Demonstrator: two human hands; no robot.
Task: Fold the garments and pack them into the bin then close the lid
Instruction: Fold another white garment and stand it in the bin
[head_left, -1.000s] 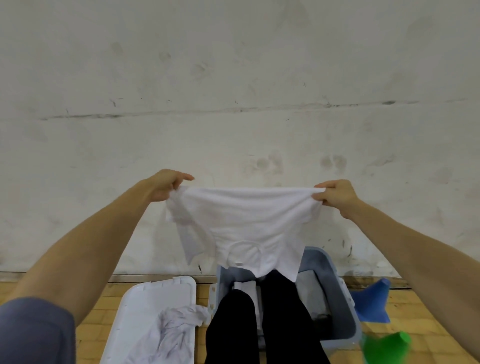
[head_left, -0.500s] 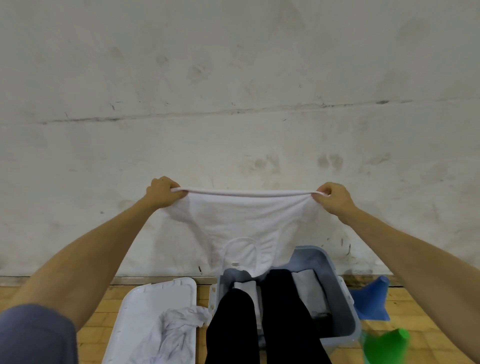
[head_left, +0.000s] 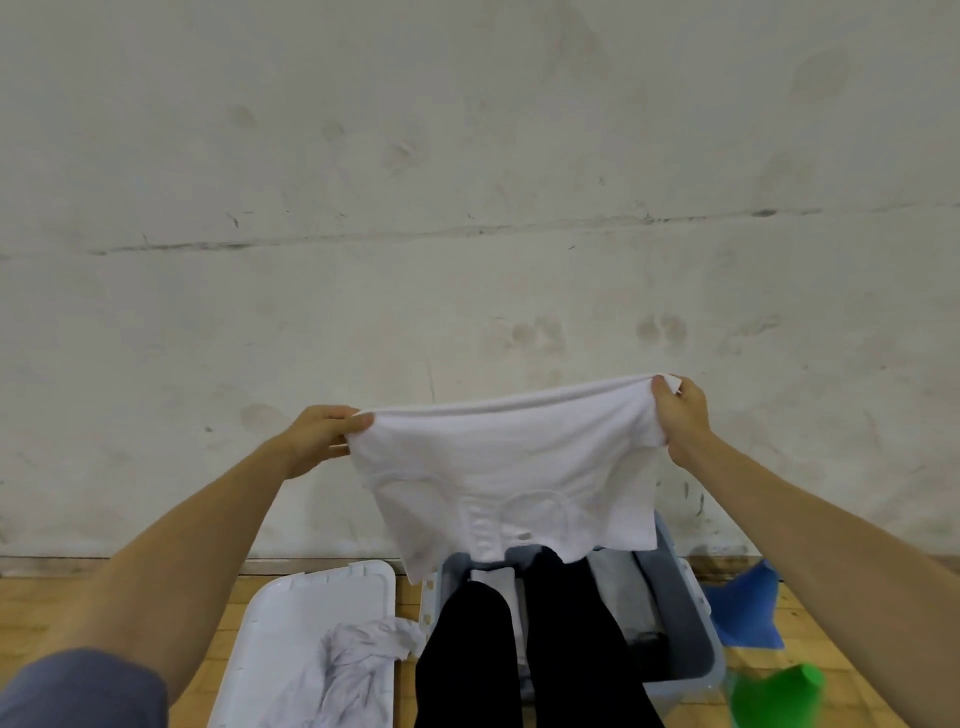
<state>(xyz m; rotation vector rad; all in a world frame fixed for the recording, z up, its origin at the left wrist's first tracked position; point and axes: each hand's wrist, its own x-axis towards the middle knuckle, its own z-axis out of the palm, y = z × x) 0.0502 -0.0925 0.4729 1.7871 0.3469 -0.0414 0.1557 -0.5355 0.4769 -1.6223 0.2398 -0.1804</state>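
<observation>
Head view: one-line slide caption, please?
Both hands, left and right, hold a white shirt stretched above the open bin; lid on floor.

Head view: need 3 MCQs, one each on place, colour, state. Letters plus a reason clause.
1. Where does the white lid lie?
A. on the floor, to the left of the bin
B. shut on the bin
C. leaning on the wall

2. What colour is the bin?
A. red
B. blue-grey
C. yellow

3. How is the white shirt held?
A. by one hand only
B. it lies flat on the floor
C. stretched in the air between both hands

Answers:
1 A, the lid sits on the wood floor beside the bin with a crumpled white garment on it.
2 B, its walls show blue-grey.
3 C, the left hand and right hand each grip a top corner, above the open bin.
</observation>
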